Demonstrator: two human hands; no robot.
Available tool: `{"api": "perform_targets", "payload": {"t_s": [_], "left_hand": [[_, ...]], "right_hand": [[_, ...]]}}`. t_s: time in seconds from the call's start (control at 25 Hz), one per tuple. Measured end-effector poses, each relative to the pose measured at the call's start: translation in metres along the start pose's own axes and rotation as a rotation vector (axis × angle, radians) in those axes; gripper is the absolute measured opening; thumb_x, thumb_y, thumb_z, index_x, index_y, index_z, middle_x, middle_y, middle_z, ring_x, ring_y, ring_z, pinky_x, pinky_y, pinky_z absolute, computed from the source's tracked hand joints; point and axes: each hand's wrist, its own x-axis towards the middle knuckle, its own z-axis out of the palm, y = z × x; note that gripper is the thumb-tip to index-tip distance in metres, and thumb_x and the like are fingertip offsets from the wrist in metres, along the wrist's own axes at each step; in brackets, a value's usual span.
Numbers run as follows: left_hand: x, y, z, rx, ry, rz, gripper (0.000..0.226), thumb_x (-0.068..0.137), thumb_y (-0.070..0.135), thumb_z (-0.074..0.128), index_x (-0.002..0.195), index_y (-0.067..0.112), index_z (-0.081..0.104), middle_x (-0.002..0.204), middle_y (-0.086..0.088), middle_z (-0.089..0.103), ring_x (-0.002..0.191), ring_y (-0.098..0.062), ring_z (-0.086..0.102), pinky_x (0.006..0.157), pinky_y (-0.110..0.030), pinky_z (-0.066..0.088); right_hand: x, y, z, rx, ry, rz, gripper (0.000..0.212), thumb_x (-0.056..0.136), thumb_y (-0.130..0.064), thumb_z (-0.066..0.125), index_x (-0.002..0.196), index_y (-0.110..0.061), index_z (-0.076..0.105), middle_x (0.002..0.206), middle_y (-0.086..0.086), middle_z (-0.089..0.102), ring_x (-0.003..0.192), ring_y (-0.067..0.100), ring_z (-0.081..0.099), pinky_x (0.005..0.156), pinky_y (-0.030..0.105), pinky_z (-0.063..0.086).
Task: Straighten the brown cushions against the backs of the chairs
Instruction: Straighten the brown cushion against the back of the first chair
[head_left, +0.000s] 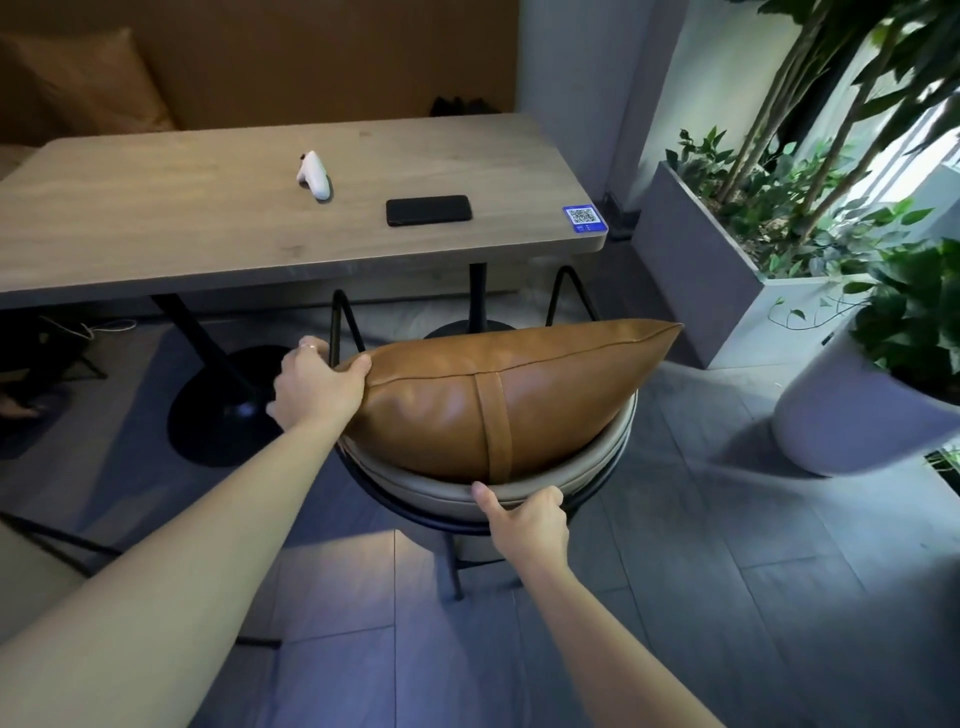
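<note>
A brown leather cushion (498, 389) with a vertical strap down its middle lies across a chair with a curved grey backrest (587, 467) and black metal frame. The cushion's top edge rises toward the right corner. My left hand (311, 384) grips the cushion's left corner, thumb on top. On the near rim of the backrest rests my right hand (524, 514), fingers curled over it and thumb pointing up toward the cushion's lower edge. The chair's seat is hidden under the cushion.
A wooden table (156, 218) stands just beyond the chair, holding a white controller (314, 174), a black phone (428, 210) and a QR sticker (585, 217). A grey planter (691, 260) and a white plant pot (841, 410) stand at the right. Another brown cushion (93, 88) sits on the far bench.
</note>
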Motion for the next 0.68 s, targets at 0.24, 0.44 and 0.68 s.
{"api": "perform_targets", "payload": {"t_s": [0.24, 0.44, 0.68], "left_hand": [[-0.059, 0.054, 0.001, 0.29, -0.117, 0.63, 0.07, 0.09, 0.029, 0.063, 0.154, 0.028, 0.033, 0.163, -0.005, 0.032, 0.151, -0.027, 0.022, 0.12, -0.058, 0.017], [-0.112, 0.103, 0.05, 0.492, -0.495, 0.603, 0.118, 0.074, 0.052, 0.08, 0.158, 0.042, -0.002, 0.169, -0.007, 0.011, 0.154, -0.036, 0.005, 0.118, -0.068, 0.008], [-0.123, 0.137, 0.091, 0.685, -0.449, 0.368, 0.14, 0.06, 0.063, 0.086, 0.156, 0.043, -0.015, 0.163, -0.016, 0.007, 0.148, -0.052, 0.009, 0.11, -0.077, 0.009]], "right_hand": [[0.038, 0.037, -0.053, 0.117, -0.047, -0.01, 0.048, 0.084, -0.064, 0.064, 0.083, -0.018, 0.049, 0.089, 0.005, 0.065, 0.086, 0.029, 0.069, 0.085, 0.049, 0.058], [0.088, 0.032, -0.114, 0.267, -0.146, 0.211, 0.087, 0.083, -0.057, 0.071, 0.148, -0.015, 0.03, 0.137, 0.009, 0.051, 0.116, 0.038, 0.06, 0.085, 0.051, 0.057], [0.12, 0.023, -0.112, 0.452, -0.339, 0.292, 0.093, 0.076, -0.043, 0.076, 0.148, -0.017, 0.022, 0.135, 0.017, 0.05, 0.111, 0.04, 0.062, 0.086, 0.054, 0.058]]}}
